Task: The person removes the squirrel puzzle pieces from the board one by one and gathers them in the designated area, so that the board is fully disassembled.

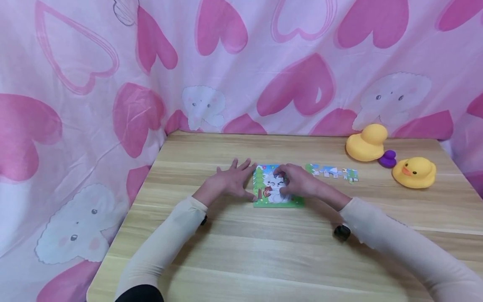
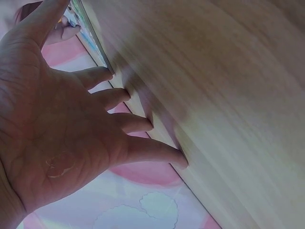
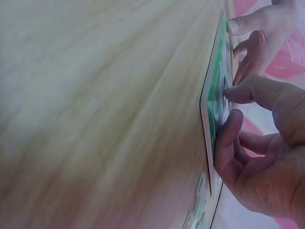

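A jigsaw puzzle board (image 1: 278, 205) with a white cartoon cat in a green scene lies flat on the table. My left hand (image 1: 235, 181) is at its left side, fingers spread on the wood and thumb at the board's lower left edge. In the left wrist view the fingers (image 2: 138, 123) are splayed, fingertips down at the tabletop. Over the board's right part is my right hand (image 1: 299, 181), its fingers bent and the thumb (image 3: 240, 93) at the picture's surface. I cannot tell whether a piece sits between thumb and fingers.
Several loose puzzle pieces (image 1: 332, 172) lie right of the board on the wooden table (image 1: 241, 251). Farther right sit two yellow rubber ducks, one facing away (image 1: 365, 144) and one facing forward (image 1: 415, 173), with a small purple duck (image 1: 388, 159) between them. A pink heart-patterned curtain (image 1: 234, 71) hangs behind.
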A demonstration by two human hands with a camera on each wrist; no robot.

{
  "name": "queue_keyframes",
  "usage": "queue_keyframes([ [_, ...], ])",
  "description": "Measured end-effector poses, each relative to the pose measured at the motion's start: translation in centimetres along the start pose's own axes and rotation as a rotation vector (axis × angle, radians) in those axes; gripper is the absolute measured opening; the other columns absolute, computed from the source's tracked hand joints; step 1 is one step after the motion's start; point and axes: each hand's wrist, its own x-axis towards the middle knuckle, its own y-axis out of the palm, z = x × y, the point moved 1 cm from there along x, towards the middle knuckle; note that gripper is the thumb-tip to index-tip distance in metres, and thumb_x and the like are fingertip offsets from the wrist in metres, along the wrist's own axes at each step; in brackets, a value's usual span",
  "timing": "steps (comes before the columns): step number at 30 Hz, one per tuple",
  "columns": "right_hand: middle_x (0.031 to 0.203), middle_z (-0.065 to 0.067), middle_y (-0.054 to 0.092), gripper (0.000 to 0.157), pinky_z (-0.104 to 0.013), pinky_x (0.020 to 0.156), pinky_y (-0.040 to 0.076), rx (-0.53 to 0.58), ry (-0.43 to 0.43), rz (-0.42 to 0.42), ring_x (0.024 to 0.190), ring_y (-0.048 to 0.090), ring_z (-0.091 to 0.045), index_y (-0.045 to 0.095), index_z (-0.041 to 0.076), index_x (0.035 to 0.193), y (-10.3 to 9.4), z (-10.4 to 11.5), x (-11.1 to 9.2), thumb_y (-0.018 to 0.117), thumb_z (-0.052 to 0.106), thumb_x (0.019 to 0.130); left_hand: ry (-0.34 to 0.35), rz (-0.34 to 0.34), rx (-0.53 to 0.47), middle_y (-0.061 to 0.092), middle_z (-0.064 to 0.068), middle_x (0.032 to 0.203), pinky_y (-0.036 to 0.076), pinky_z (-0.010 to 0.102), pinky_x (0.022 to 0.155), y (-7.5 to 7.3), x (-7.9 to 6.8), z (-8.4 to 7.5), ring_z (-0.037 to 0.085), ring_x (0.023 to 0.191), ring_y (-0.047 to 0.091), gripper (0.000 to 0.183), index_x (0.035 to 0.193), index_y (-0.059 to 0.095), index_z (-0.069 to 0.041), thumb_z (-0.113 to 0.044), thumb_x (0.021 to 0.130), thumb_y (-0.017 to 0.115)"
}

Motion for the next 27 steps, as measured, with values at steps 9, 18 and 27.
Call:
queue_keyframes([
  [9, 0.128, -0.01, 0.063, 0.062, -0.031, 0.077, 0.056, 0.084, 0.013, -0.041, 0.092, 0.06, -0.022, 0.059, 0.012, 0.143, -1.2, -0.4, -2.3, 0.083, 0.009, 0.086, 0.0, 0.005, -0.01, -0.005, -0.003, 0.181, 0.008, 0.09, 0.116, -0.1, 0.0, 0.1, 0.043, 0.166, -0.007, 0.119, 0.172, 0.006, -0.034, -0.07, 0.083, 0.077],
  [18, 0.124, -0.013, 0.061, 0.06, -0.024, 0.068, 0.054, 0.017, 0.019, -0.165, 0.086, 0.061, -0.019, 0.058, 0.008, 0.145, -4.5, -3.0, -7.5, 0.078, 0.004, 0.089, -0.008, -0.009, -0.002, -0.004, -0.003, 0.181, 0.008, 0.089, 0.116, -0.2, -0.2, 0.0, 0.043, 0.166, -0.007, 0.119, 0.172, 0.007, -0.033, -0.071, 0.083, 0.077],
  [27, 0.114, -0.016, 0.06, 0.062, -0.021, 0.069, 0.052, -0.143, 0.044, -0.2, 0.087, 0.06, -0.017, 0.059, 0.001, 0.142, -5.8, -7.5, -11.1, 0.083, 0.002, 0.085, 0.0, 0.002, -0.005, -0.005, -0.003, 0.181, 0.008, 0.09, 0.116, 0.0, -0.1, -0.1, 0.043, 0.166, -0.008, 0.118, 0.172, 0.006, -0.034, -0.07, 0.084, 0.076],
])
